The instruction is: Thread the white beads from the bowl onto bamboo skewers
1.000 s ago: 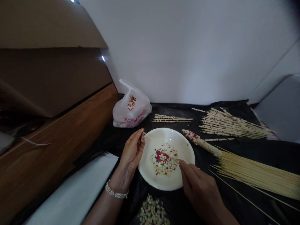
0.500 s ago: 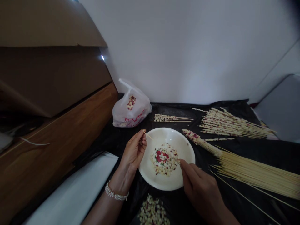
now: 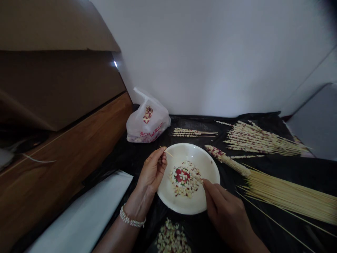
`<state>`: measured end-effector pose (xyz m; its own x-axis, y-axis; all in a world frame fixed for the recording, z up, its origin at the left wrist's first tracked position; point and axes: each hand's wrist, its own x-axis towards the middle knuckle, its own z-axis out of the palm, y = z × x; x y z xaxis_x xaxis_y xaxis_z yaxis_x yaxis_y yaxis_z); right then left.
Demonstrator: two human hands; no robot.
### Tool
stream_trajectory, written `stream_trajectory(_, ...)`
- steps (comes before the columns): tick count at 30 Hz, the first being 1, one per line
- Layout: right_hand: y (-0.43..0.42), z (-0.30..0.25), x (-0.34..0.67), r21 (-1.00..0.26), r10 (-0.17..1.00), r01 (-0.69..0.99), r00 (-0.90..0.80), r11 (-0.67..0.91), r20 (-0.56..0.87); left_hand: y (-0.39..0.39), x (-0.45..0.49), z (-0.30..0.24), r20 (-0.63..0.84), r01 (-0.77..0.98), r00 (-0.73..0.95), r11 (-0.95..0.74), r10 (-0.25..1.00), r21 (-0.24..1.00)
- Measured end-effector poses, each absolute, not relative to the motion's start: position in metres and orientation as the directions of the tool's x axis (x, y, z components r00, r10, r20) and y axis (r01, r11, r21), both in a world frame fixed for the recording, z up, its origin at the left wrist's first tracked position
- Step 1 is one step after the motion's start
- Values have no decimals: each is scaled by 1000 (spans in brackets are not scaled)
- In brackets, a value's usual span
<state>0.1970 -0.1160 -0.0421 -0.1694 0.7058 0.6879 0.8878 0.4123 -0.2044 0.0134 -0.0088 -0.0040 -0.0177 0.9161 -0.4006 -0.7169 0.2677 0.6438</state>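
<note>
Clock centre: the white bowl (image 3: pixel 188 153), 12 o'clock toward the wall (image 3: pixel 200 59); its low walls seem to keep the loose kernels (image 3: pixel 193 172) gathered in the middle.
Left hand (image 3: pixel 152 170): at 9 to 10 o'clock, thumb and forefinger pinching a thin stick (image 3: pixel 169 154), the other fingers curled in.
Stick: tip slanting toward 4 o'clock, over the bowl; presumably held near its end so the point stays steady and anything slipping off lands inside.
Right hand (image 3: pixel 228 209): at 4 o'clock, thumb and forefinger close together at the kernels' edge; cannot tell whether they pinch one. Low reach probably suits picking small pieces.
Cob (image 3: pixel 216 153): 2 o'clock, beside the rim, partly stripped.
Bare sticks (image 3: pixel 292 197): 3 to 4 o'clock, roughly parallel, likely for easy drawing by the right hand.
Loaded sticks (image 3: pixel 249 138): 2 o'clock, fanned; a smaller row (image 3: pixel 185 133) at 12. Both seem set aside from the hands.
Plastic bag (image 3: pixel 149 128): between 10 and 11.
Second kernel heap (image 3: pixel 173 239): 6 to 7 o'clock, outside the bowl.
</note>
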Motion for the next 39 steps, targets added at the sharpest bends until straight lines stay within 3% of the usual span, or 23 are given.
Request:
stream_trajectory(14, -115, -44, 199, -201, 701, 892, -162, 405, 695, -24, 30, -11, -365, -556, 183, 403, 913, 727)
stream_trajectory(33, -116, -48, 200, -216, 712, 885, -166, 413, 682, -37, 39, -18, -344, -280, 283, 421, 895, 863)
stream_trajectory(39, -115, -49, 203, -225, 712, 881, -161, 415, 683, -37, 39, -17, -359, -419, 315, 468, 879, 778)
